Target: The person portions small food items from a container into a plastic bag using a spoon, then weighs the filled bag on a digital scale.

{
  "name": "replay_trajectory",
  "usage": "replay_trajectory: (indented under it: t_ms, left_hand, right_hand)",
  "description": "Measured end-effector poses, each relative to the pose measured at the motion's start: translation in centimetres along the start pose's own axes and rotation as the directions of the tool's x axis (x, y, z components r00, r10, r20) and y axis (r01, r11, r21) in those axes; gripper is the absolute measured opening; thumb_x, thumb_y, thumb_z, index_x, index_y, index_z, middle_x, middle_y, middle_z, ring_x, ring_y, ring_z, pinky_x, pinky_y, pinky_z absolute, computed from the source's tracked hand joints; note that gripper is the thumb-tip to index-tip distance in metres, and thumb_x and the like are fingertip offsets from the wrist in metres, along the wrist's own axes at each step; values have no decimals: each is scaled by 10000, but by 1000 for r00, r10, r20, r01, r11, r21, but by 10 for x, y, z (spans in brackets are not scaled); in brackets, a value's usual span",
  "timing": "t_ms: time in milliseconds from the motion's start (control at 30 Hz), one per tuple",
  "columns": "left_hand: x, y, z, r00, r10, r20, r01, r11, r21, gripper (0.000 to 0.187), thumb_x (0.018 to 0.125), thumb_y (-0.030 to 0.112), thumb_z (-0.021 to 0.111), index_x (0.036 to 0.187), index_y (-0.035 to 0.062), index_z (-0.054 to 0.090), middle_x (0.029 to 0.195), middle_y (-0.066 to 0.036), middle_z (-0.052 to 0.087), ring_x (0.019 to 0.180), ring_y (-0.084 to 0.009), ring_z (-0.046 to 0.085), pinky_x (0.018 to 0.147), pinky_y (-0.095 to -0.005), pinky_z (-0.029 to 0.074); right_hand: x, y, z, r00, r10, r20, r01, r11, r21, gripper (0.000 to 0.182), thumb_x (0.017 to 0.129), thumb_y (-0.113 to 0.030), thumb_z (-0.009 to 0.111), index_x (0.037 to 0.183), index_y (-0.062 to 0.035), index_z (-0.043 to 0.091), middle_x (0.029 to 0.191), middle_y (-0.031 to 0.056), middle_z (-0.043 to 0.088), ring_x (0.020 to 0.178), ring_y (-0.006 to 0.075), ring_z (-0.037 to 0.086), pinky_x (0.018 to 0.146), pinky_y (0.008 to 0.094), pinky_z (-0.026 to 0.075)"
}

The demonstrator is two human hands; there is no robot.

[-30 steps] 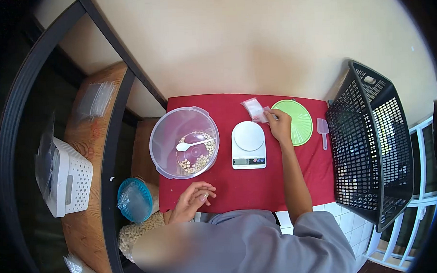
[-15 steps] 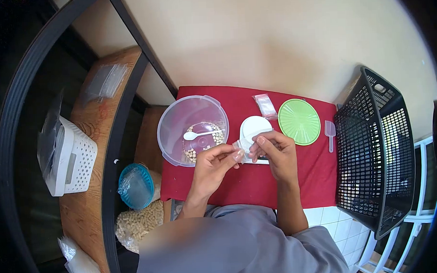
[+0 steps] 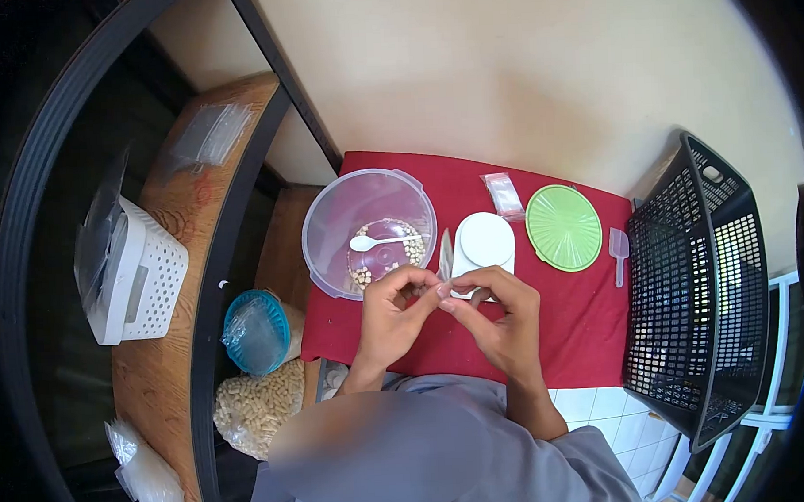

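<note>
Both hands meet over the front of the red-covered table. My left hand [image 3: 394, 315] and my right hand [image 3: 503, 316] pinch a small clear plastic bag [image 3: 445, 252] between thumbs and fingertips; its upper part stands up from the fingers. Just behind them is a white kitchen scale [image 3: 487, 238], its front partly hidden by my right hand. Left of it stands a clear round tub [image 3: 328, 220] with small pale pieces [image 3: 413, 249] around its bottom and a white spoon [image 3: 366, 242] inside. A pack of small bags [image 3: 504, 196] lies behind the scale.
A green round lid [image 3: 563, 228] and a clear scoop [image 3: 619, 254] lie at the right, beside a tall black crate [image 3: 670, 330]. Along the left, a wooden shelf [image 3: 177, 192] holds a white basket [image 3: 159, 277]. Below are a blue basket [image 3: 229, 332] and a large bag of pale pieces [image 3: 261, 406].
My right hand has come in and down to meet my left fingertips. The small bag now stands upright between them, and more of the scale shows. The view has shifted slightly.
</note>
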State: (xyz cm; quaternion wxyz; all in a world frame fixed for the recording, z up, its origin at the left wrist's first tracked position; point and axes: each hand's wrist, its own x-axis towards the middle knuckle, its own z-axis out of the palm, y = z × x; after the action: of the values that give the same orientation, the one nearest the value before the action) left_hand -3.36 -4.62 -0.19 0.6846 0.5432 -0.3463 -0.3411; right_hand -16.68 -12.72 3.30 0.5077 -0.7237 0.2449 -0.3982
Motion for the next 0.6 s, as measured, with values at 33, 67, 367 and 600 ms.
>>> replay_trajectory:
  t_ms: [33,67,367,600]
  left_hand:
    - [0,3,-1,1000,1,-2,-1,1000,0,69,856,15,711,876,-26,659,795,-37,668,696,-76,584,636,-232,466]
    - [-1,6,-3,998,54,33,-59,982,178,57,847,-3,703,872,-28,659,795,-50,669,725,-92,604,653,-238,478]
    - [-8,22,-10,987,89,133,-141,871,471,77,787,-51,714,843,-21,671,776,-81,673,731,-141,640,680,-263,498]
    - [-10,0,-28,976,-61,208,74,996,-57,72,862,-38,672,931,-38,651,904,-86,668,800,-129,633,709,-265,520]
  right_hand:
    - [-1,4,3,999,53,-2,-52,998,20,207,730,2,777,909,29,677,846,83,672,716,112,599,610,223,464]
    - [-1,6,4,994,105,0,-105,994,39,209,731,-2,774,918,22,684,833,83,681,706,109,604,598,222,465]
    - [5,14,1,990,4,138,9,995,-96,98,816,-40,716,893,15,692,774,102,689,685,136,637,556,259,489]
    - [2,24,6,926,244,287,-324,905,276,89,907,-24,625,916,64,637,787,113,662,677,99,617,573,226,480]
